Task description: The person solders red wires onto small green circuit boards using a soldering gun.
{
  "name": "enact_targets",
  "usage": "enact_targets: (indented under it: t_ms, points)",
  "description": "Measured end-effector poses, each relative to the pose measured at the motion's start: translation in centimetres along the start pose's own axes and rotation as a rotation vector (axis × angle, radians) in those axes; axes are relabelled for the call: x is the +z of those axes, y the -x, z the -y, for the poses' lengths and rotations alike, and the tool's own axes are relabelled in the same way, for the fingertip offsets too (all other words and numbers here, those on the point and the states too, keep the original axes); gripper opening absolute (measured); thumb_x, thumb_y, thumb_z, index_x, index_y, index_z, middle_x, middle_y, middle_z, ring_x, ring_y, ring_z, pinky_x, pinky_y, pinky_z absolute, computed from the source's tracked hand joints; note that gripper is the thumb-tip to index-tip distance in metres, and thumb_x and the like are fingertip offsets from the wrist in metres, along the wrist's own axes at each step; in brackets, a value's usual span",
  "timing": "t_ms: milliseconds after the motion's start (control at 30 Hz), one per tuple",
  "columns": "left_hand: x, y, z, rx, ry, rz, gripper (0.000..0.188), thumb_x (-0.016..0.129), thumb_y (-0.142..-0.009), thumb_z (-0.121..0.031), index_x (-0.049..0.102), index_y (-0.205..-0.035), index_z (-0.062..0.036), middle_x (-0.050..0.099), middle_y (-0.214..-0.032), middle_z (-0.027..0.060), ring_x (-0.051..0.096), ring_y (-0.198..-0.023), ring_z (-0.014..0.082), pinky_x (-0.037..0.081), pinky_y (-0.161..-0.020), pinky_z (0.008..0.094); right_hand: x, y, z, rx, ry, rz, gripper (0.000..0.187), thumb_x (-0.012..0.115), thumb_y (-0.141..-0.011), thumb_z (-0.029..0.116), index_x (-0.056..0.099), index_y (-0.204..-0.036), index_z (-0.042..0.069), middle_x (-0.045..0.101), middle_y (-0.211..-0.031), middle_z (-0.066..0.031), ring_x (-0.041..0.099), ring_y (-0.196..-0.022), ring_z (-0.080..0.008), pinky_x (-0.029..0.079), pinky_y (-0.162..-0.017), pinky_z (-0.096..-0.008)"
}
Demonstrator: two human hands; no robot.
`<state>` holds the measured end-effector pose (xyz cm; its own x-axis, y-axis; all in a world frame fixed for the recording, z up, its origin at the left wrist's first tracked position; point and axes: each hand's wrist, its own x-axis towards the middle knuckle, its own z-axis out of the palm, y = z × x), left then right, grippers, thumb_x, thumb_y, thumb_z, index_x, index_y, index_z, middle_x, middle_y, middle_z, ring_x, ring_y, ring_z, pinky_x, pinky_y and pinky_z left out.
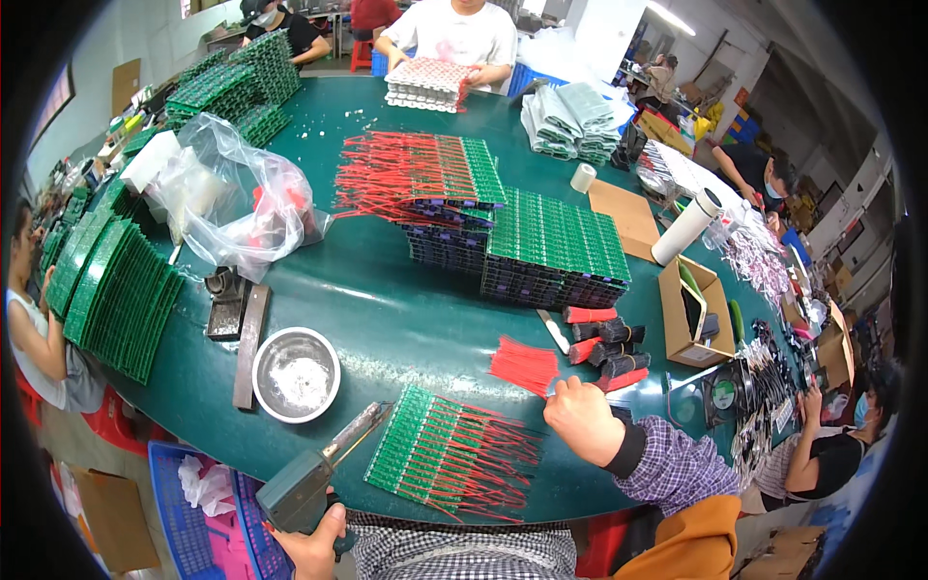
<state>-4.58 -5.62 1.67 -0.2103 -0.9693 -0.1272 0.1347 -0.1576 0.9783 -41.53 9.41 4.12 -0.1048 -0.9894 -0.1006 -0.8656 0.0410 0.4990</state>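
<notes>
L hand [317, 549] wrapped round grip of dark soldering gun [295, 491], its tip by upper L corner of green PCB panel [399, 449] w/ red leads [483, 454], flat on table [382, 324] btwn hands. R hand [585, 423] curled near loose red wires [522, 365]; can't tell if pinching any. Metal bowl [266, 367] w/ silvery stuff; cardboard box [691, 349] w/ dark items; blue basket [176, 495] w/ pink & white stuff. PCB print too small to read.

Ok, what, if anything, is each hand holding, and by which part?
The left hand holds the soldering gun by its handle. The right hand is at the loose red wires; whether it pinches any cannot be told.
</notes>
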Motion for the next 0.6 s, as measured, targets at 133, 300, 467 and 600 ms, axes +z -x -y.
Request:
enact_targets:
  t_ms: [133, 300, 467, 600]
  points:
    - [1.5, -0.3, -1.0, -0.077, 0.021, 0.003, 0.060, 0.074, -0.081, 0.003, 0.053, -0.138, 0.0032, 0.069, -0.113, 0.0210, 0.060, -0.061, 0.0182, 0.048, -0.047, 0.0293, 0.2, -0.5, 0.4, -0.016, 0.028, 0.028, 0.007, 0.072, -0.069, 0.015, 0.071, -0.069, 0.008, 0.059, -0.073, -0.0031, 0.062, -0.075, -0.0210, 0.048, -0.057, -0.0324]
    - [2.0, -1.0, -1.4, -0.081, 0.096, 0.025, 0.062, 0.074, -0.080, 0.004, 0.052, -0.138, 0.0047, 0.069, -0.114, 0.0231, 0.061, -0.061, 0.0197, 0.050, -0.048, 0.0291, 0.1, -0.5, -0.1, 0.037, 0.048, -0.008, 0.005, 0.071, -0.072, 0.013, 0.069, -0.074, 0.009, 0.059, -0.077, -0.0033, 0.062, -0.079, -0.0208, 0.049, -0.061, -0.0321]
    - [1.8, -1.7, -1.0, -0.136, 0.173, 0.070, 0.058, 0.075, -0.080, 0.005, 0.054, -0.134, 0.0066, 0.070, -0.111, 0.0219, 0.063, -0.063, 0.0207, 0.052, -0.049, 0.0302, -3.3, -2.5, -0.2, 0.085, -0.171, -0.086, 0.013, 0.071, -0.072, 0.010, 0.068, -0.085, 0.007, 0.059, -0.084, -0.0055, 0.061, -0.081, -0.0224, 0.050, -0.064, -0.0335]
    - [2.9, -1.6, -1.3, -0.145, 0.141, 0.113, 0.056, 0.076, -0.081, 0.006, 0.056, -0.133, 0.0066, 0.069, -0.111, 0.0193, 0.064, -0.065, 0.0201, 0.052, -0.050, 0.0300, -4.7, -4.5, 3.2, 0.114, -0.779, -0.515, 0.026, 0.067, -0.078, 0.004, 0.070, -0.104, 0.004, 0.064, -0.096, -0.0075, 0.064, -0.088, -0.0256, 0.053, -0.071, -0.0362]
